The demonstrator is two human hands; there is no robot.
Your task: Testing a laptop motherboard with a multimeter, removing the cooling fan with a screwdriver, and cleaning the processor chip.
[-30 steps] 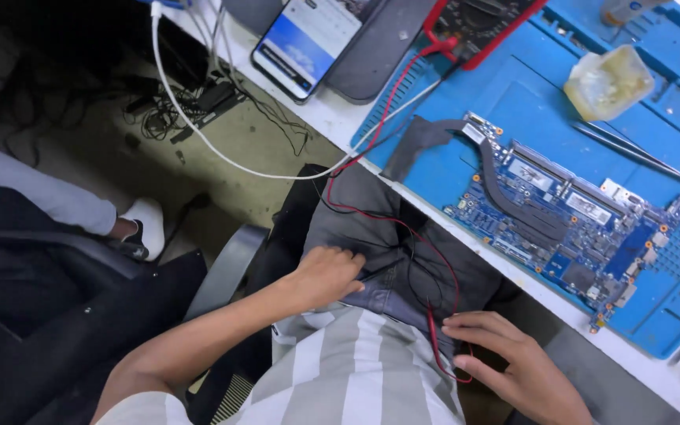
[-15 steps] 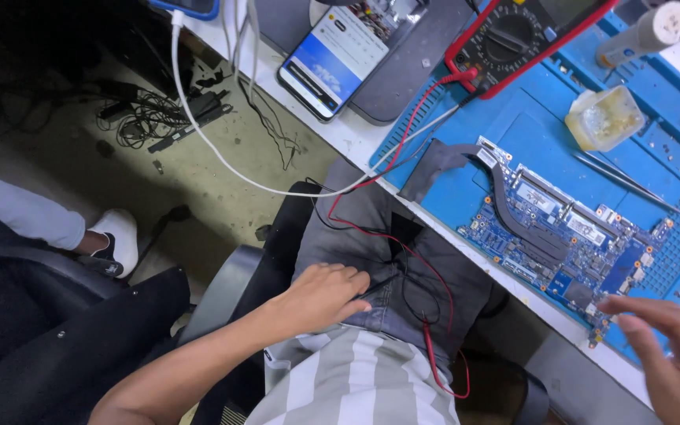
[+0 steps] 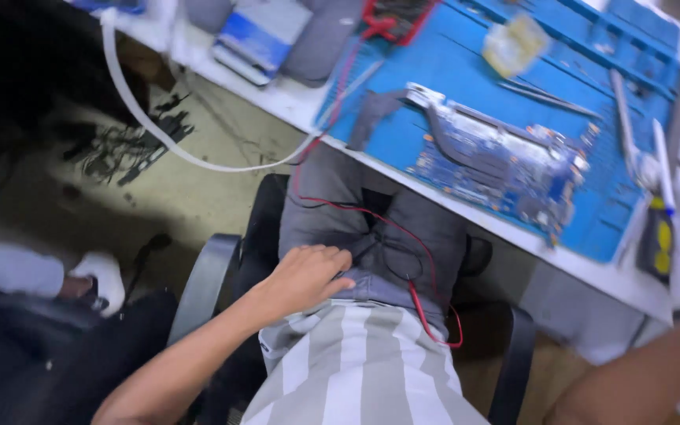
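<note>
My left hand [image 3: 304, 275] rests on my lap, on the grey trousers [image 3: 371, 228], fingers loosely apart and holding nothing. Just right of it, red and black probe leads [image 3: 423, 311] run over my thigh and up to a red multimeter [image 3: 391, 16] at the bench's far edge. A blue circuit board [image 3: 505, 165] lies on the blue work mat [image 3: 466, 94] beyond my knees. Only my right forearm [image 3: 639, 378] shows at the bottom right; the hand itself is past the frame's edge.
A phone [image 3: 257, 35] lies on the white bench at the back left, and a white cable [image 3: 175, 149] hangs off it. Tweezers [image 3: 548, 96] and a blurred clear container [image 3: 517, 43] lie on the mat. The chair's armrest [image 3: 202, 283] is at my left. Another person's white shoe [image 3: 100, 279] is on the floor.
My right hand has gone from my lap up and to the right, out of the frame. The left hand stays on my lap. The view has swung right and blurred.
</note>
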